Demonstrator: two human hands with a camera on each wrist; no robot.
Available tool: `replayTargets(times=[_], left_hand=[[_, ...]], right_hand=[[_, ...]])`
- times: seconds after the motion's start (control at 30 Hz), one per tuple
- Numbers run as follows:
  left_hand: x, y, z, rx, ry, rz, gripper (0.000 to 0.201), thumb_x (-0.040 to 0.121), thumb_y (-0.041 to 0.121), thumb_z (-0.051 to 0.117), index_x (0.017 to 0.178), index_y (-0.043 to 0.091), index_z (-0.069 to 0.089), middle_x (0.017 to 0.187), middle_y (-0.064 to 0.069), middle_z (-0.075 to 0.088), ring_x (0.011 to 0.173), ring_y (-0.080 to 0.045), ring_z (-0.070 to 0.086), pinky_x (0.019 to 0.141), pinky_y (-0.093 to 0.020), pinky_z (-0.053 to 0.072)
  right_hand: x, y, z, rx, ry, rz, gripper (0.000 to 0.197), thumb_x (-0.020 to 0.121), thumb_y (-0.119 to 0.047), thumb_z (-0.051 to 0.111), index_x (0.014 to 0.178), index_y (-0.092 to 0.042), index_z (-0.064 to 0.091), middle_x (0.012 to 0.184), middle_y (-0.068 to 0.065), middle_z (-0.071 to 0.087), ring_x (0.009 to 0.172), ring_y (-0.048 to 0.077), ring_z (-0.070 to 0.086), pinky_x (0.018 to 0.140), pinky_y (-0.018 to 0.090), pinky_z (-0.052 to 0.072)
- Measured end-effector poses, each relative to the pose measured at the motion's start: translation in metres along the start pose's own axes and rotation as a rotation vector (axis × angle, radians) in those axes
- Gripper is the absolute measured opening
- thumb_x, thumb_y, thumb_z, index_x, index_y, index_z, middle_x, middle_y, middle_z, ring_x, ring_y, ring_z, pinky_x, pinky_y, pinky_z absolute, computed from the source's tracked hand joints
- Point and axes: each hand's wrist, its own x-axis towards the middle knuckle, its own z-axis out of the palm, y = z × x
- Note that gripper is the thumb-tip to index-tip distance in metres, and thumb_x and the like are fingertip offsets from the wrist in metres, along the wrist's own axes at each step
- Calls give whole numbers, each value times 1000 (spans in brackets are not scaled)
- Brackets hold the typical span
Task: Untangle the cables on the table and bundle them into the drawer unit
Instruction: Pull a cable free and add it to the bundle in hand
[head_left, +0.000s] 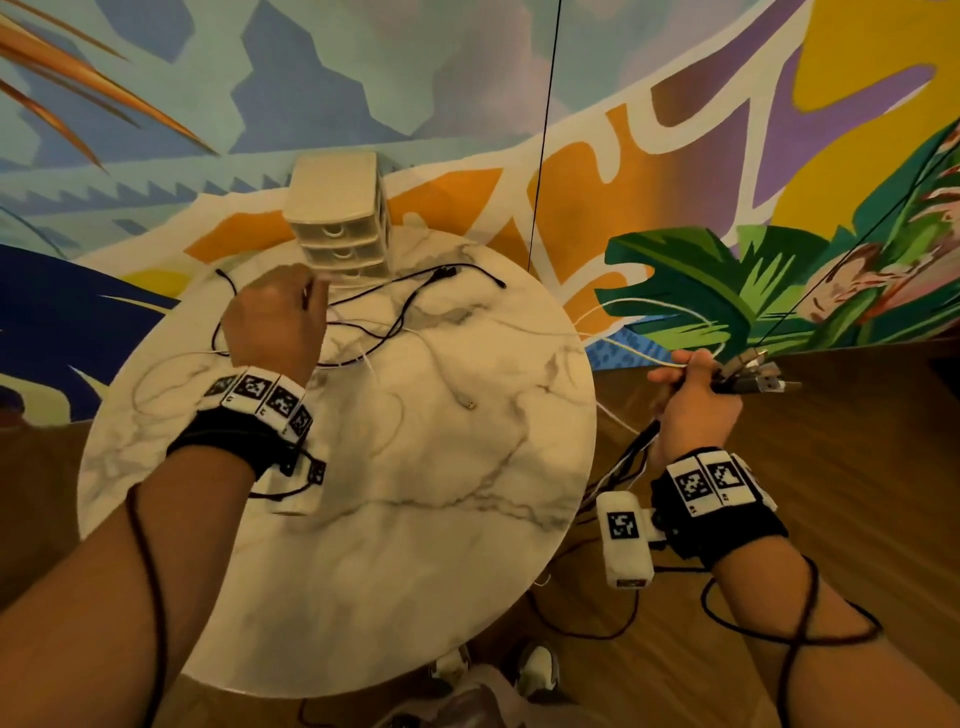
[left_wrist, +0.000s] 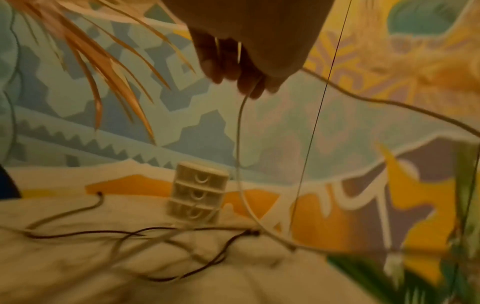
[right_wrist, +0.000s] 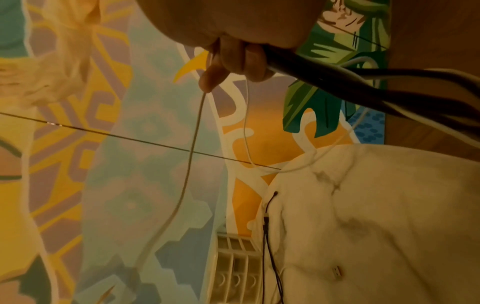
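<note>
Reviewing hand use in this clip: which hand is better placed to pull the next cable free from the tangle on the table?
Left. The left hand is over the tangled cables on the table and already pinches a white cable. The right hand is off the table's edge, gripping a bunch of plug ends.

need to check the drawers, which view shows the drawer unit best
The left wrist view: the drawer unit faces the camera, all three drawer fronts and handles visible, though blurred. The head view shows it from above, its lowest drawer partly behind the left hand. The right wrist view crops it.
</note>
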Motion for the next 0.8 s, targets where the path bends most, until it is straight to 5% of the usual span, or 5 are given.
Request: replayTargets(times=[0.13,0.2,0.43,0.67,0.8], left_hand=[[-20,-39,32,211,-583,-151,33,94,37,49,85,9,64,92,-19,65,82,-37,60,69,-39,49],[-26,-34,36,158,-682,-184,44,95,45,43,81,10,64,88,-17,65,81,-35,60,71,-39,51],[-19,72,8,22,-427,173,46,93,49,45,57,21,48,61,-5,53,67,-29,55,54,-31,35],[-21,140,-17,212,-414,580,44,97,49,33,85,19,63,63,0,44,64,-24,50,55,-30,35],[-33,160,-12,290,-457,747,45,99,48,28,95,19,61,60,2,39,59,-21,46,52,-31,31]], right_hand=[[8,-4,-10,27,35,-17,29,99,-34,45,80,-18,61,49,-5,63,37,6,42,43,25,32],[6,-2,-11,36,15,-5,29,98,-35,47,79,-18,60,48,-5,62,37,6,42,43,24,31],[-33,-19,13,18,-282,-84,25,96,-23,51,73,-15,56,52,-8,53,44,-1,43,45,12,36],[-61,-26,29,-190,-767,-274,25,95,-23,54,73,-22,66,60,-14,57,52,1,44,55,20,33],[-59,-33,28,-179,-799,-202,24,98,-15,48,96,0,67,49,-18,55,45,-1,45,49,12,32]])
